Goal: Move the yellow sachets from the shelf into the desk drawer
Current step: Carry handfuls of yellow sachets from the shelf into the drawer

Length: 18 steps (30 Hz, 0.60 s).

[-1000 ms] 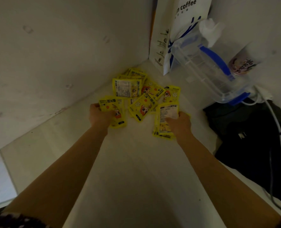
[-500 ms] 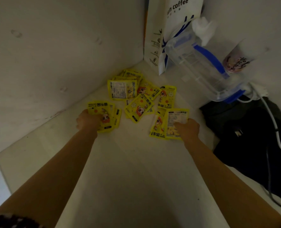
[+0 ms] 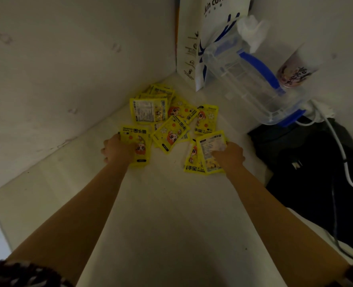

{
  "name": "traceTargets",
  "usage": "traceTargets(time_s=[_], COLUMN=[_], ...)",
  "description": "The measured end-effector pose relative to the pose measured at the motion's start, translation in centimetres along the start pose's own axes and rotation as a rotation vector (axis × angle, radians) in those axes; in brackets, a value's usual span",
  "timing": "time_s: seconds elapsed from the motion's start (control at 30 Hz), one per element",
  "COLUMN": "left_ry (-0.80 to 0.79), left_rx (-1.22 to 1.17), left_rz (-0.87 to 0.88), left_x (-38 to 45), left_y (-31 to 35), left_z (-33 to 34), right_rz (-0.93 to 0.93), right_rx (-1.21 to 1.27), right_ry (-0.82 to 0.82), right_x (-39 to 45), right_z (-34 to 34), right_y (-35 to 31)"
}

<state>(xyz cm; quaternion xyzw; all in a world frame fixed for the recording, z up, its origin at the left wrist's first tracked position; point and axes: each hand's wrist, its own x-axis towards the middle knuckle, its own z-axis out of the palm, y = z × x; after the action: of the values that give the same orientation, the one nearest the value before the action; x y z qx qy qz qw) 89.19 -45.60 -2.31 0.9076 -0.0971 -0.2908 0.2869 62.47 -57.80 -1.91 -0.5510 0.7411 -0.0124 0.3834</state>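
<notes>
The yellow sachets lie in a loose, overlapping heap in the back corner of the pale shelf, where its left wall and rear wall meet. Some show a cartoon face, others a printed label panel.

At the heap's near left edge the left hand lies on one sachet, its fingers curled over it, and seems to grip it, though the dim light leaves the exact hold uncertain. At the near right edge the right hand holds a label-side sachet that overlaps another sachet beneath it; its fingers are bent over the packet's right side. Both bare forearms reach in from the bottom of the view, and a dark patterned sleeve shows at the lower left.

Behind the heap, against the rear wall, stands a white paper bag printed with the word "coffee" and blue markings. Just right of it a clear plastic pitcher with a blue handle tilts, and a cup with a pinkish printed label sits further right. Below them, on the shelf's right side, lies a dark bag or bundle of cloth, with a white cable running across it.
</notes>
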Motion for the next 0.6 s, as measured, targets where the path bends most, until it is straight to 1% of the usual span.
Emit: traceTargets(time_s=[0.1, 0.23, 0.37, 0.43, 0.6], left_ry=[-0.013, -0.027, -0.072, -0.091, -0.141], left_rx=[-0.093, -0.274, -0.362, -0.406, -0.498], left_rz=[0.017, -0.001, -0.009, -0.002, 0.011], left_x=[-1.8, -3.6, -5.4, -6.6, -9.8], left_y=[0.2, -0.5, -1.7, -2.4, -4.1], left_z=[-0.8, -1.4, -2.2, -2.5, -3.2], right_rz=[-0.017, -0.092, -0.132, -0.150, -0.135], right_rx=[0.082, 0.152, 0.284, 0.311, 0.391], right_ry=[0.007, 0.029, 0.036, 0.051, 0.046], right_x=[-0.3, -0.9, -2.3, -3.1, -5.8], right_z=[-0.1, -0.5, -1.3, -1.7, -3.0], right_y=[0.1, 0.4, 0.6, 0.8, 2.0])
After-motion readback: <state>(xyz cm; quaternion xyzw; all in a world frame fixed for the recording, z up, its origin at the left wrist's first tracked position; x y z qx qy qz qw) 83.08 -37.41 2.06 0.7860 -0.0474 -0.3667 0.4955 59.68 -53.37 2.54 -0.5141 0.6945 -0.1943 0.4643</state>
